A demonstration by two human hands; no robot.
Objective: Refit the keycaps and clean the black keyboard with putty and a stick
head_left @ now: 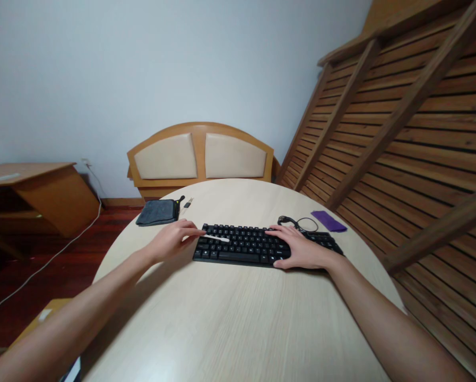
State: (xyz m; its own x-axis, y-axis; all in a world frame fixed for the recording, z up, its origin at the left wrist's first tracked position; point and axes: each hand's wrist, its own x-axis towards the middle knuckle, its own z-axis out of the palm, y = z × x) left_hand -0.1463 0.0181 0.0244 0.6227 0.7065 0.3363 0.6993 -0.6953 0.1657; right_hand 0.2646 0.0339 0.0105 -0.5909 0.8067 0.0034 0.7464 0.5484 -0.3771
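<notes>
A black keyboard lies flat on the round table. Pinched between the thumb and fingers of my left hand is a thin white cotton swab, its thick tip over the keys on the keyboard's left half. My right hand spans the keyboard toward its right side, with the thumb at the front edge and the fingers reaching the back rows. It grips the keyboard and covers some of its keys.
On the pale table, a dark grey pouch lies at left, near a small black item. A black cable and a folded purple cloth lie at right. Beyond stand a headboard and wooden slats.
</notes>
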